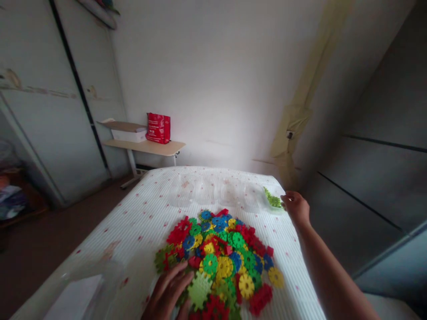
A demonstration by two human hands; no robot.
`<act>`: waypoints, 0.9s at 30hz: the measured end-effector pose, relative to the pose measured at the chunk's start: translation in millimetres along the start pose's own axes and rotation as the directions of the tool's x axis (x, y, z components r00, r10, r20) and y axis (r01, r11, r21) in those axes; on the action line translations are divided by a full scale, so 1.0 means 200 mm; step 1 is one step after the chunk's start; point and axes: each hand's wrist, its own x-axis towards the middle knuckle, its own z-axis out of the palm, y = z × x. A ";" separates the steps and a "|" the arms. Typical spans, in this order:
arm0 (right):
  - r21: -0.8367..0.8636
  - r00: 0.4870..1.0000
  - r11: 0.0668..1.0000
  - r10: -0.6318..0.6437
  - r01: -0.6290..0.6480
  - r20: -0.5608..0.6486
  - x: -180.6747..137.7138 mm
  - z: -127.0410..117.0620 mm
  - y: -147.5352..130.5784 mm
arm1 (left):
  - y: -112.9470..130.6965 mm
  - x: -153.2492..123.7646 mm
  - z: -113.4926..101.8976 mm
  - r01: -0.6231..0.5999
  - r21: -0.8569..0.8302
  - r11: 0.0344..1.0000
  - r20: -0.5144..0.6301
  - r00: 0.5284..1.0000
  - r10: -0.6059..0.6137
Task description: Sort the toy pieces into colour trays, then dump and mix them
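A heap of plastic gear-shaped pieces (224,267) in red, blue, yellow and green lies on the bed. My left hand (169,291) rests at the heap's near left side, its fingers apart, right beside a light-green toothed piece (199,290). Farther off, my right hand (296,207) is at the right rim of a clear container (277,210) with light-green pieces (273,199) inside. Its fingers are pinched together; whatever they hold, if anything, is too small to make out.
Several clear containers (183,192) stand in a row beyond the heap on the striped bedcover (140,226). A white sheet (76,298) in clear plastic lies at the near left. Behind, a small table (147,148) bears a red bag (159,128) and a white box (128,134).
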 end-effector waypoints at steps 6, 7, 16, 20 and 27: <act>0.050 0.979 0.984 -0.173 0.168 0.106 -0.37 0.01 -0.01 | 0.06 0.01 -0.02 0.111 -0.065 0.992 0.013 0.994 -0.111; 0.067 0.956 0.968 -0.251 0.244 0.150 -0.44 0.00 -0.02 | 0.06 0.01 -0.02 0.112 -0.060 0.992 0.015 0.994 -0.111; 0.096 0.812 0.858 -0.510 0.505 0.283 -0.66 0.04 -0.06 | 0.07 -0.02 0.03 -0.049 0.062 0.997 0.166 0.985 0.038; 0.111 0.756 0.828 -0.549 0.549 0.356 -0.68 0.06 -0.09 | 0.08 0.00 0.03 -0.146 0.101 0.984 0.193 0.973 0.125; 0.072 0.757 0.830 -0.536 0.553 0.374 -0.68 0.08 -0.07 | 0.09 -0.02 0.05 -0.190 0.162 0.968 0.276 0.951 0.140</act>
